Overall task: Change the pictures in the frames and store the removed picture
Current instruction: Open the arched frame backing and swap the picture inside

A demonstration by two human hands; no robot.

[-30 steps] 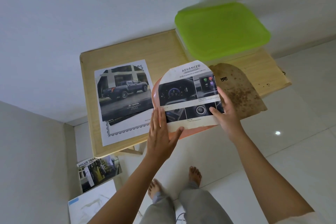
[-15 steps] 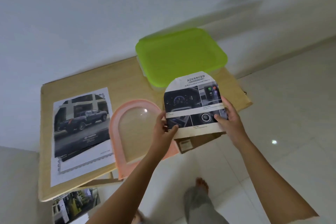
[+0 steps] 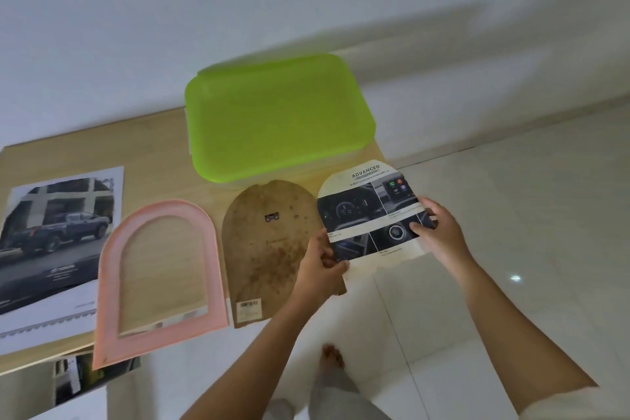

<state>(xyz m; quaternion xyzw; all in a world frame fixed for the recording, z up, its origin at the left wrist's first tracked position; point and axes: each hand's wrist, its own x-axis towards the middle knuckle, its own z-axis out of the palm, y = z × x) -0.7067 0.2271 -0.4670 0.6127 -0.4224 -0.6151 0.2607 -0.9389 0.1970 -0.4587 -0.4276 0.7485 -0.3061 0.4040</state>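
I hold an arch-shaped car-dashboard picture (image 3: 366, 211) in the air past the table's right front corner. My left hand (image 3: 318, 264) pinches its lower left corner and my right hand (image 3: 436, 232) grips its right edge. An empty pink arched frame (image 3: 112, 283) lies flat on the wooden table (image 3: 150, 147), overhanging the front edge. To its right lies the brown stained backing board (image 3: 269, 249). A printed truck picture (image 3: 51, 242) lies at the table's left.
A clear box with a lime green lid (image 3: 276, 116) stands at the back of the table against the white wall. More printed pictures (image 3: 81, 375) lie on the floor below the table's front edge. My feet stand on white floor tiles.
The dashboard picture has moved right, off the pink frame and past the table's corner. The frame now lies empty on the table, with the backing board uncovered beside it.
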